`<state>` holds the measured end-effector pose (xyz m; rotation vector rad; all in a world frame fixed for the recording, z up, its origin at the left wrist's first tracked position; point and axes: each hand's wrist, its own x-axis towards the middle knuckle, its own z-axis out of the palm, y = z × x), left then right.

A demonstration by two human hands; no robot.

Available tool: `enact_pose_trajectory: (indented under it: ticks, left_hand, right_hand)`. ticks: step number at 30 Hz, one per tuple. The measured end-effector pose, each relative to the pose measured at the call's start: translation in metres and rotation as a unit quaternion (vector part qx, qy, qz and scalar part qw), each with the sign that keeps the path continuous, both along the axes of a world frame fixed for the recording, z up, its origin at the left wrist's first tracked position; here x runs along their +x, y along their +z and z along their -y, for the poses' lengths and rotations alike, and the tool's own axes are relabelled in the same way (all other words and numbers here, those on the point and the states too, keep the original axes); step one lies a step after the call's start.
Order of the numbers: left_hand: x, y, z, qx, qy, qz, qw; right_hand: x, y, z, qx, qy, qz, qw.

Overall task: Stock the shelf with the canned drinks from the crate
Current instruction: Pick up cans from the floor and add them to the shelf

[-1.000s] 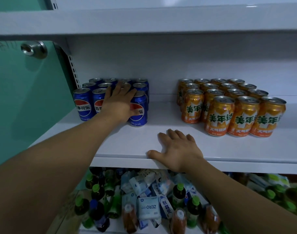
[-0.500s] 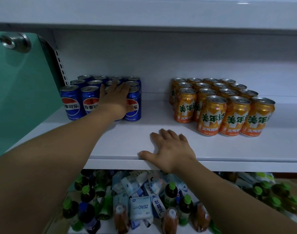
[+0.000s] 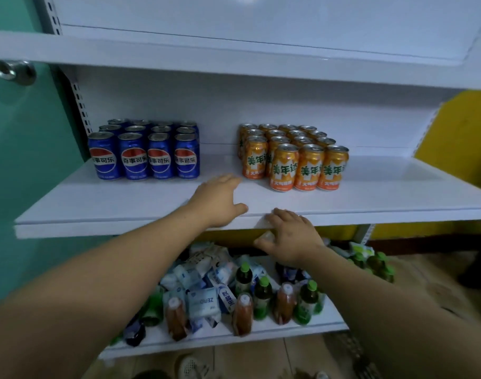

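Where the white metal shelf board (image 3: 110, 209) meets its back left corner, the blue cola cans with red-and-white emblems (image 3: 145, 157) stand upright in a tight block, four across the front row. Right of the board's middle, well apart, the orange soda cans with green lettering (image 3: 297, 160) are packed in staggered rows, three in front.

Left hand (image 3: 216, 201): low over the front edge, fingers relaxed and spread, holding nothing; contact with the board unclear.

Right hand (image 3: 290, 236): fingertips on the front lip, fingers loosely bent, nothing held.

Lower white shelf (image 3: 234, 337): holds green-capped and white-capped drink bottles (image 3: 261, 294) and a heap of white-and-blue packets (image 3: 202, 300).

Left of the rack: a round metal knob (image 3: 13, 72).
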<state>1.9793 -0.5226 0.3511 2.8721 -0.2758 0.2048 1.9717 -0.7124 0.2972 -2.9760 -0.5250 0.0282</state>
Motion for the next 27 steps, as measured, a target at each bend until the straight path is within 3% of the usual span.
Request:
enact_pose_trajectory:
  ticks: [10, 19, 23, 27]
  left_hand:
    - [-0.071, -0.081, 0.158, -0.014, -0.181, -0.136, 0.974]
    - [-0.091, -0.251, 0.205, -0.035, -0.186, -0.341, 0.921]
    - [-0.072, -0.349, 0.21, -0.064, -0.131, -0.433, 0.89]
    - [-0.061, -0.386, 0.224, -0.031, -0.108, -0.468, 0.876]
  right_hand:
    - [-0.111, -0.034, 0.173, -0.023, -0.24, -0.093, 0.966]
    - [-0.144, -0.121, 0.235, 0.035, -0.312, -0.183, 0.931]
    - [-0.129, -0.188, 0.248, 0.066, -0.332, -0.245, 0.908]
    - [-0.107, -0.268, 0.257, 0.106, -0.343, -0.315, 0.879]
